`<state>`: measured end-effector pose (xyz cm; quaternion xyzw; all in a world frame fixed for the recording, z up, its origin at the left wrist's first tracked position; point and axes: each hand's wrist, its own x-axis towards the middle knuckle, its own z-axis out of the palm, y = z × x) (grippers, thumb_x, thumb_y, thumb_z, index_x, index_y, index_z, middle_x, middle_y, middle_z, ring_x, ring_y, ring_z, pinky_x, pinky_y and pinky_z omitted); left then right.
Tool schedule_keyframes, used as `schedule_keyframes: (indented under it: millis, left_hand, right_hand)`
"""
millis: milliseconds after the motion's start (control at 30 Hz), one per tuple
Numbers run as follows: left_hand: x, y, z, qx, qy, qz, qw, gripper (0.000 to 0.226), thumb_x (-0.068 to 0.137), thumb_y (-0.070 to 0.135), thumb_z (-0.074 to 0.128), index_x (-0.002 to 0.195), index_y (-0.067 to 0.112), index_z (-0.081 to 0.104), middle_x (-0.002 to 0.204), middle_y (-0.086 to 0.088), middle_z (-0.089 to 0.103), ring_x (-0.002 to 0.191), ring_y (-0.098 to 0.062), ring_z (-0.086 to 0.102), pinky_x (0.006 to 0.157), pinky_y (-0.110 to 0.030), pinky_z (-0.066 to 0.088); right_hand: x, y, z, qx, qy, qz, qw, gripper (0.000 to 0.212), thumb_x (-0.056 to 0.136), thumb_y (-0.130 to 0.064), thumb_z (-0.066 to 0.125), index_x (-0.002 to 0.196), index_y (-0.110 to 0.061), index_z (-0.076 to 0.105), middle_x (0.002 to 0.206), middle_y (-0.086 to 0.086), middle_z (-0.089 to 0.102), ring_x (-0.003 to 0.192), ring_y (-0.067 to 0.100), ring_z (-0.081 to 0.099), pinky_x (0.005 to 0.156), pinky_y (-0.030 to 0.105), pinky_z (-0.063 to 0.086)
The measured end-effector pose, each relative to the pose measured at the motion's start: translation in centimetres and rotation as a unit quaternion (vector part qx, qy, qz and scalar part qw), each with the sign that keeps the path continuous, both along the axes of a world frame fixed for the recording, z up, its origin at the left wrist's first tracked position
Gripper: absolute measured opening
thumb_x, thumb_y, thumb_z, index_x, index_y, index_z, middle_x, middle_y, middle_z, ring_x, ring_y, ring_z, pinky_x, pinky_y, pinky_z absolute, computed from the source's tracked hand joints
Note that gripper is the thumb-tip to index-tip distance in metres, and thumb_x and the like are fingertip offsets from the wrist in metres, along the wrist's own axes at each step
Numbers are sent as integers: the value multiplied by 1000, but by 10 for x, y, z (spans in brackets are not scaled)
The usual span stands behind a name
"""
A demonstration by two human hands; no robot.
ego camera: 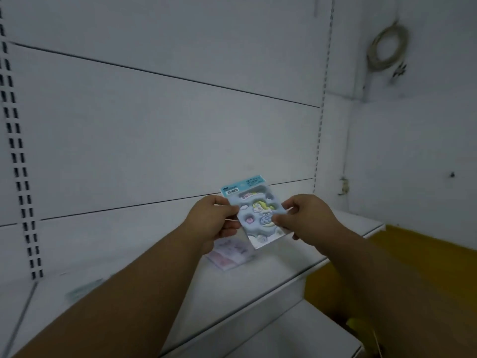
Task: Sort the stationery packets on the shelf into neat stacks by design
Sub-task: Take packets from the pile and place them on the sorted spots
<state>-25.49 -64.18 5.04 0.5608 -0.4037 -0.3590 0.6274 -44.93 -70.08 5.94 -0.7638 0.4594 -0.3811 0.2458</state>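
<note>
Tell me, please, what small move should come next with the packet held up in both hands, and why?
Probably lower the blue packet to a bare part of the white shelf, beside rather than on the pink packets. Both the left hand and right hand pinch its side edges above the shelf, and its blue design looks unlike the pink one beneath, so it seems to belong in a separate stack.

We're looking at what is probably a shop: white slotted uprights (19, 161) are flanking bare back panels (165, 130), a white display shelf (160, 288) is jutting out, a barcoded sticker packet (254, 210) showing.
</note>
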Motion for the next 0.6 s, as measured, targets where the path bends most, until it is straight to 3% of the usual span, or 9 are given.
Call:
schedule_keyframes:
  millis: [133, 267, 367, 533, 600]
  left_hand:
    - [-48, -80, -3, 37, -8, 19, 999, 6, 90, 6, 64, 89, 4, 59, 72, -16, 68, 53, -19, 63, 50, -29, 58]
    - [-79, -151, -11, 134, -44, 46, 989, 10, 91, 5, 62, 96, -4, 60, 67, -16, 67, 48, -18, 63, 45, -27, 57]
    - [-84, -189, -21, 202, -86, 64, 973, 11, 91, 3, 62, 95, -6, 59, 68, -17, 66, 38, -16, 62, 41, -27, 56]
    - [-78, -220, -39, 288, -178, 95, 936, 14, 88, 2, 65, 92, -9, 56, 61, -20, 65, 34, -20, 59, 40, -27, 53]
    - [-78, -225, -45, 317, -257, 113, 906, 20, 84, 11, 71, 89, -7, 62, 68, -19, 72, 45, -24, 65, 52, -30, 58]
  right_hand:
    - [-42, -76, 2, -40, 48, -54, 997, 31, 73, -37, 80, 78, -10, 65, 77, 9, 70, 68, 23, 69, 65, 41, 60]
    - [-63, -145, -6, -39, 146, -50, 987, 29, 76, -37, 75, 76, -10, 65, 65, 1, 59, 58, 13, 55, 47, 24, 38]
    - [-62, -189, -23, -32, 200, -24, 979, 32, 78, -38, 73, 86, -8, 65, 76, 3, 59, 68, 15, 54, 46, 21, 32]
    - [-52, -223, -50, -14, 276, 14, 961, 42, 80, -45, 71, 102, -11, 59, 90, 4, 57, 86, 19, 57, 68, 27, 41]
    - [-50, -228, -59, -28, 305, 20, 952, 43, 80, -47, 70, 103, -12, 60, 98, 4, 62, 95, 22, 62, 75, 30, 47]
